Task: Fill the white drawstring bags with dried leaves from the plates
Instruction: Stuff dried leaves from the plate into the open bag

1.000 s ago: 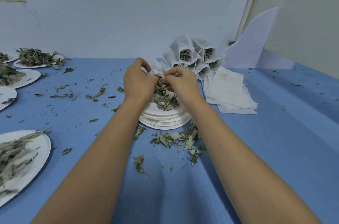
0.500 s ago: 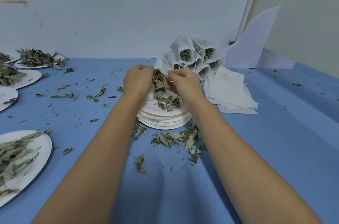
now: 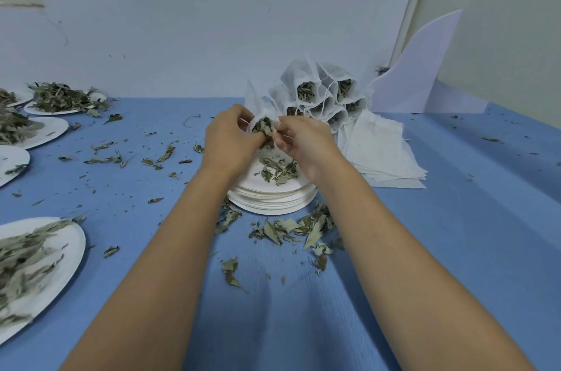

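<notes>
Both left hand and right hand now pinch the white bag, newly stuffed with leaves, toward the table's far edge, probably ready for closing.

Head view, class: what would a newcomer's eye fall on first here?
The left hand and right hand meet at the centre, holding a leaf-stuffed white bag above a stack of plates. Behind them sits a heap of filled bags; leaf-laden plates line the left of the blue table.

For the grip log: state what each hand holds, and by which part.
One bag, at its leaf-filled mouth: the left hand grips the left rim, the right hand pinches the right rim.
</notes>
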A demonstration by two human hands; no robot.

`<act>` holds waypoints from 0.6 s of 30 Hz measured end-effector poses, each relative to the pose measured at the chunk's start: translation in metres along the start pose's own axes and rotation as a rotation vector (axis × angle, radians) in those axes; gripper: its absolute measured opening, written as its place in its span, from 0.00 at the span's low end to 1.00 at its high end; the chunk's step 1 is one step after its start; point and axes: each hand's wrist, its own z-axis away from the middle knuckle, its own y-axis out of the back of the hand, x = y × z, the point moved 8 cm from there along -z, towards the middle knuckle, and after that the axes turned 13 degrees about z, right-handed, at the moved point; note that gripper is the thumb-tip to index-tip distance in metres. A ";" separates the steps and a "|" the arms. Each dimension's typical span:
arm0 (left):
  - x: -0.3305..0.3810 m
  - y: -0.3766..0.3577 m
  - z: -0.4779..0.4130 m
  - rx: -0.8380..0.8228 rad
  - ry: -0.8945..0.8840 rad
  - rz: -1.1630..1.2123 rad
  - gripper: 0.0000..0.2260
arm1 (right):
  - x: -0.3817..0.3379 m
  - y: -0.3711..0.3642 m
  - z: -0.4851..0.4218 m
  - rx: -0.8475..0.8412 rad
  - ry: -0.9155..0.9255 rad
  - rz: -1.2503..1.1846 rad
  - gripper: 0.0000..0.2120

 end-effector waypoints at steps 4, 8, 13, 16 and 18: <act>0.002 0.008 -0.005 0.131 -0.015 -0.040 0.05 | -0.005 0.001 0.004 0.034 0.075 0.338 0.08; 0.004 0.011 -0.007 0.219 0.003 -0.108 0.06 | -0.012 -0.010 0.007 -0.013 0.135 0.413 0.07; 0.004 0.007 -0.006 0.159 0.024 0.044 0.08 | -0.011 0.000 0.002 0.073 0.156 0.346 0.06; 0.001 0.002 -0.002 0.058 0.135 0.214 0.10 | -0.008 0.007 0.000 0.123 0.147 0.308 0.07; -0.002 -0.002 0.000 -0.005 0.206 0.263 0.12 | -0.006 0.007 -0.001 0.122 0.138 0.275 0.07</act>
